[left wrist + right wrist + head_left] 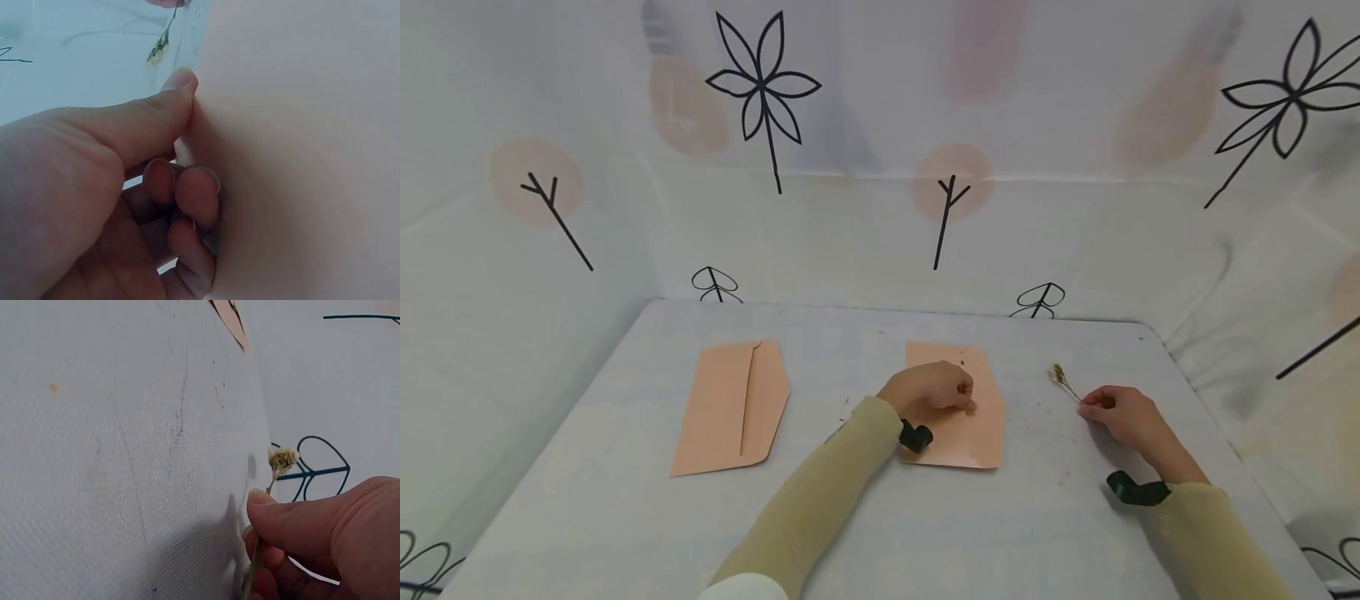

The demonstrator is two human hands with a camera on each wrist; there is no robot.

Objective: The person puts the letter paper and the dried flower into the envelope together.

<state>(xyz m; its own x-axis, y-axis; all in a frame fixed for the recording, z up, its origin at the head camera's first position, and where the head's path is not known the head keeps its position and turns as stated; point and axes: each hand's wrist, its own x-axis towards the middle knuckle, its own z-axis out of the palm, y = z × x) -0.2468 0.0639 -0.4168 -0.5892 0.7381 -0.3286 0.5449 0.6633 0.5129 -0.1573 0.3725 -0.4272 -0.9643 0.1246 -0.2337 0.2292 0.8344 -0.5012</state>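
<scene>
Two peach paper envelopes lie on the white table. My left hand is over the right-hand envelope, fingers curled, thumb and index pinching at its paper near the middle. In the left wrist view that envelope fills the right side, and the thumb lies along its edge. To the right, my right hand pinches the thin stem of a small dried flower between thumb and fingertips. The pale, crumbly flower head points up past the thumb in the right wrist view.
The other envelope lies at the left, its flap side facing right. Tiny dark crumbs are scattered on the table. A white curtain with plant drawings hangs behind and on both sides. Each wrist wears a dark green band.
</scene>
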